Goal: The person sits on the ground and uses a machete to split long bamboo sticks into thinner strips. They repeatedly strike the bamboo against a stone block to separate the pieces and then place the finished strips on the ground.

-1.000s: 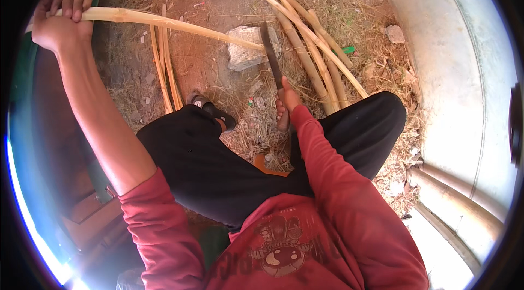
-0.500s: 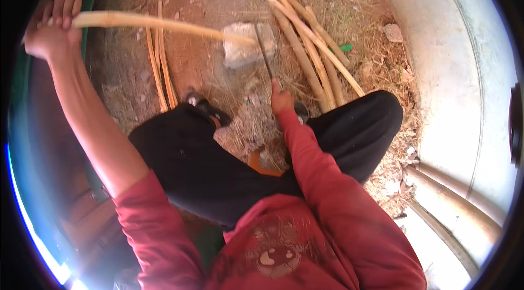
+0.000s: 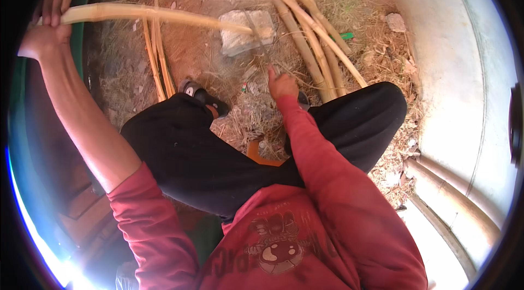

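Fingers (image 3: 56,5) of the left hand (image 3: 46,38), far to the left of the pale stone (image 3: 237,44), are curled round a long light strip (image 3: 164,14), so that grip is full. The strip runs across to the stone, and its right end is over the stone's top. Some thin sticks (image 3: 163,61) lie on the ground left of the stone. My guess is that they are cut thin already, and that the strip is only part way; I can't see how much of it is done. A knife (image 3: 257,36) goes across the right part of the stone, by the strip's end. It is blurry, so I can't tell if the two touch. Just below the stone, a bit to the right, the right hand (image 3: 284,85) has its grip closed round the knife's handle, which it hides. Far below the stone, a red shirt (image 3: 327,224) has a dark picture and some big letters, partly smudgy. Right of the stone lie thicker poles (image 3: 302,43). They look uncut so far, and I see no labels on them
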Available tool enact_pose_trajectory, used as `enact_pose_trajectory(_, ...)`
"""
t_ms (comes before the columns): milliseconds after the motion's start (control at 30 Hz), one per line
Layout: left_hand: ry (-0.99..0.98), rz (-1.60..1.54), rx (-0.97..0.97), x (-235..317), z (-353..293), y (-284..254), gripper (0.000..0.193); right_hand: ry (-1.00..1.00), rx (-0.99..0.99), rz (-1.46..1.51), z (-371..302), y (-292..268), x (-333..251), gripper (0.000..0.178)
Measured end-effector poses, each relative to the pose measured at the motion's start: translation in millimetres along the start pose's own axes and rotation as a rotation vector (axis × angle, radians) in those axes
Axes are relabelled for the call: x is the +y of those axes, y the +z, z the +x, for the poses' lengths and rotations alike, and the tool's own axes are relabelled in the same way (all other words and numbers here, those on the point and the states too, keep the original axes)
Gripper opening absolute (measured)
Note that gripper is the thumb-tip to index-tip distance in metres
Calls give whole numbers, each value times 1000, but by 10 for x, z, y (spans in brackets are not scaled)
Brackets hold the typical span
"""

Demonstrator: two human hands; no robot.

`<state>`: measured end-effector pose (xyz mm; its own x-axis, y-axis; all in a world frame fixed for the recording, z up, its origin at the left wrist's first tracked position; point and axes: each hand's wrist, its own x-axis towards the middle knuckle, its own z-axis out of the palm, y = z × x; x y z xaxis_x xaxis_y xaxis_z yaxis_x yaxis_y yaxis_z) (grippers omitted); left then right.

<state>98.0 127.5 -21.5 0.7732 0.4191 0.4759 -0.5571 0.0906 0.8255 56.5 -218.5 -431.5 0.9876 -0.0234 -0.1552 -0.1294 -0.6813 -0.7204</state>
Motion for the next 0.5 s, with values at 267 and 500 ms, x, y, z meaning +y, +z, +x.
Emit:
enact_pose_trajectory(267,85,221,254,-66,-279,715,25,698,-780,882,421,268,536,78)
enact_pose_trajectory(500,107,301,348,-3,-196,866,25,255,-392,172,177,330,173,91)
